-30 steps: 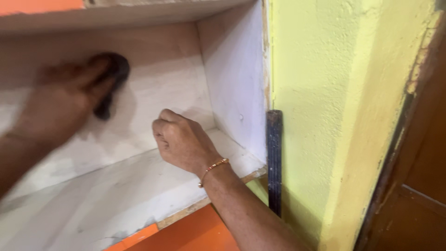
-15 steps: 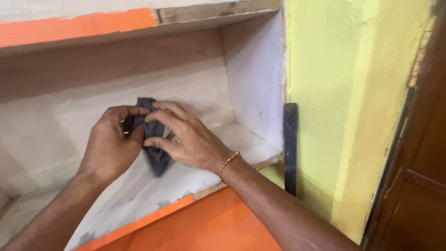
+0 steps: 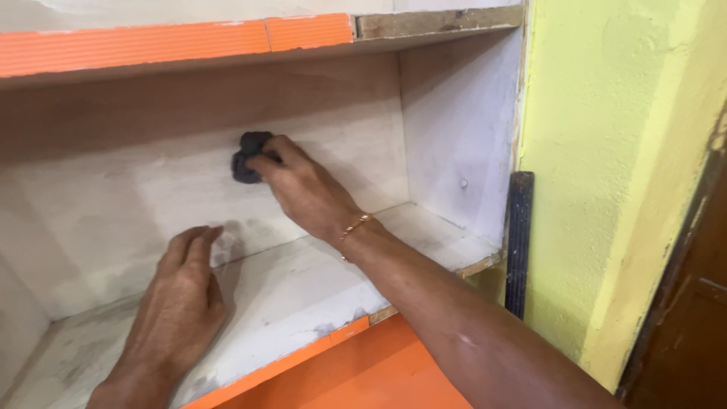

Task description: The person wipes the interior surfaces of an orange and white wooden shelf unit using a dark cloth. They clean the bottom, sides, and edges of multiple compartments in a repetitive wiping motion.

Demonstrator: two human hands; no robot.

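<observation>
My right hand [image 3: 303, 189], with a thin gold bracelet on the wrist, presses a crumpled dark cloth [image 3: 248, 155] against the whitish back panel [image 3: 113, 204] of a wooden shelf compartment. My left hand [image 3: 182, 291] rests flat, palm down, on the white shelf board [image 3: 303, 295], fingers pointing toward the back panel. It holds nothing.
The compartment has a white right side wall [image 3: 454, 136] and an upper shelf with an orange front strip [image 3: 151, 45]. An orange surface [image 3: 379, 371] lies below the shelf edge. A dark flat bar [image 3: 519, 242] stands against the yellow-green wall [image 3: 606, 151]. A brown door frame [image 3: 681, 303] is at right.
The cloth passed from my left hand to both hands, then to my right hand alone, which moved it up the back panel. My left hand dropped onto the shelf board.
</observation>
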